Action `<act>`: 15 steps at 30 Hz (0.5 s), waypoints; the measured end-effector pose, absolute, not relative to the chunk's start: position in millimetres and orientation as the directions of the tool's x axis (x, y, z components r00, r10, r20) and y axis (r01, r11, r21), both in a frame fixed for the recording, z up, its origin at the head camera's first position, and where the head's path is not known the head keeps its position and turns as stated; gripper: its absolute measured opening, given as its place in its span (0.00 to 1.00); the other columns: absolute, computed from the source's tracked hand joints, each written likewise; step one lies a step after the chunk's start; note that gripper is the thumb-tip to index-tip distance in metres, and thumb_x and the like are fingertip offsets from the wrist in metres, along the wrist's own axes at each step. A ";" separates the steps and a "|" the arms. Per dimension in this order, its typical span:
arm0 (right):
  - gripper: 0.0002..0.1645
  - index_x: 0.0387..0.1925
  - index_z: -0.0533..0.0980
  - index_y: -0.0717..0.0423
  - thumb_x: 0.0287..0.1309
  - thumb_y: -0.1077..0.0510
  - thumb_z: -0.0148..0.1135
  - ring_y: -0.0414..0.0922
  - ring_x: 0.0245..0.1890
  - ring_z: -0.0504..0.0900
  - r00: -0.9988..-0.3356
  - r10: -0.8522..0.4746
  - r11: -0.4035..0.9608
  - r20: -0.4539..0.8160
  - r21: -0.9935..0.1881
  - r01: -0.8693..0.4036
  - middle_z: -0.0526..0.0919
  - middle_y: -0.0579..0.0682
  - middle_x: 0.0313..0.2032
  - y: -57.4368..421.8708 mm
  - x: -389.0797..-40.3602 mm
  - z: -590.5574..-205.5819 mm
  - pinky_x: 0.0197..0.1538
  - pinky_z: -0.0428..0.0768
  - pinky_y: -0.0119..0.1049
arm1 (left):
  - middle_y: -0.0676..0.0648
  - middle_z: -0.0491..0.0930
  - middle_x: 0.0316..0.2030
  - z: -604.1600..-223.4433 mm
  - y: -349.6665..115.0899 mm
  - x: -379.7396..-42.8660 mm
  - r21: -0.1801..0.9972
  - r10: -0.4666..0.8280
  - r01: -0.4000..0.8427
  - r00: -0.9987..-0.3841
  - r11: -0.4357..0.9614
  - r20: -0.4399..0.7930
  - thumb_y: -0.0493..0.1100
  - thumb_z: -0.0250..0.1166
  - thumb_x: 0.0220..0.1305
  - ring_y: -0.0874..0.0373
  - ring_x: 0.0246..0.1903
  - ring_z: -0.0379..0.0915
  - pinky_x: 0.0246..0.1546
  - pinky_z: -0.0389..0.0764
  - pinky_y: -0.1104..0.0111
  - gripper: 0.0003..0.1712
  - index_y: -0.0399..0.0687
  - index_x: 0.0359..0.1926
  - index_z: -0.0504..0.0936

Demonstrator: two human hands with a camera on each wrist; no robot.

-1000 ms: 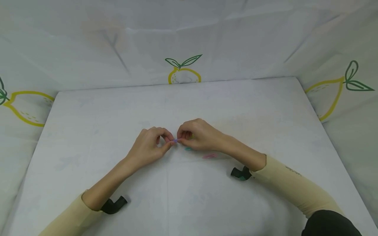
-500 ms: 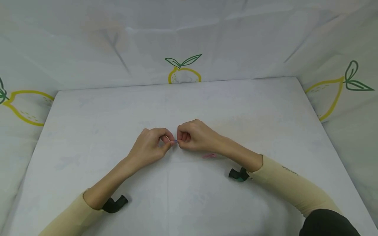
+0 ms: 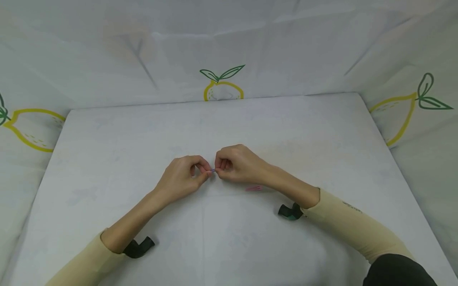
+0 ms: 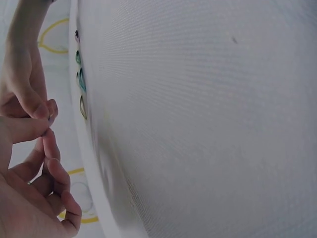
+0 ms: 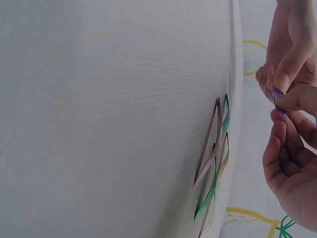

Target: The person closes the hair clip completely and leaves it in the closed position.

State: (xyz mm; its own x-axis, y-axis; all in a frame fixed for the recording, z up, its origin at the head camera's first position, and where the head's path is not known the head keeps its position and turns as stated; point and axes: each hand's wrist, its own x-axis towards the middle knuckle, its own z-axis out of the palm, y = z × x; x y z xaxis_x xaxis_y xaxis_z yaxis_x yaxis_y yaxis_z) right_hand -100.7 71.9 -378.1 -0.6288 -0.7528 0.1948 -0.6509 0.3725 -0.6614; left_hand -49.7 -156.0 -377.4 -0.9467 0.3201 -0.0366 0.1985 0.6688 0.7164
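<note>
Both hands meet over the middle of the table, their fingertips pinching a small purple hair clip (image 5: pixel 279 99). My left hand (image 3: pixel 183 175) grips one end between thumb and forefinger. Thumb and forefinger of my right hand (image 3: pixel 244 163) hold the other end, so most of the clip is covered by fingertips. Below and beside the right hand, a pink hair clip (image 3: pixel 254 188) lies on the table. The right wrist view also shows a green clip (image 5: pixel 210 199), a teal clip (image 5: pixel 226 120) and a yellow clip (image 5: pixel 225 162), all hidden in the head view.
A white cloth covers the table (image 3: pixel 229 238), and white curtains with lemon drawings (image 3: pixel 223 90) stand behind and at the sides. Black wrist camera mounts (image 3: pixel 139 248) stick out from both sleeves, close over the tabletop.
The right hand has shifted slightly, and its fingers now cover the teal and yellow clips visible a second ago. Both hands keep their pinch on the purple clip.
</note>
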 end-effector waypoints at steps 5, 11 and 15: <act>0.05 0.31 0.84 0.55 0.60 0.67 0.70 0.37 0.31 0.83 -0.631 -0.749 0.375 0.201 -0.657 -0.654 0.87 0.46 0.30 73.3 -99.7 -377.3 0.40 0.85 0.32 | 0.57 0.85 0.28 -378.1 -157.0 -49.9 0.733 0.312 0.160 -0.947 0.661 -0.074 0.44 0.72 0.68 0.61 0.22 0.66 0.25 0.65 0.71 0.02 0.57 0.37 0.91; 0.04 0.33 0.85 0.54 0.62 0.66 0.71 0.36 0.33 0.84 -0.634 -0.747 0.376 0.201 -0.659 -0.652 0.88 0.45 0.31 76.0 -97.5 -374.1 0.42 0.85 0.31 | 0.58 0.85 0.27 -377.5 -157.9 -48.8 0.754 0.307 0.125 -0.946 0.645 -0.105 0.47 0.73 0.69 0.62 0.20 0.66 0.23 0.65 0.71 0.02 0.57 0.37 0.91; 0.04 0.33 0.86 0.54 0.63 0.65 0.72 0.37 0.32 0.84 -0.623 -0.746 0.357 0.234 -0.649 -0.672 0.88 0.44 0.30 78.3 -96.1 -372.0 0.42 0.85 0.34 | 0.57 0.85 0.27 -378.1 -158.8 -48.6 0.780 0.309 0.096 -0.942 0.619 -0.129 0.48 0.73 0.69 0.62 0.21 0.69 0.24 0.68 0.71 0.03 0.58 0.37 0.91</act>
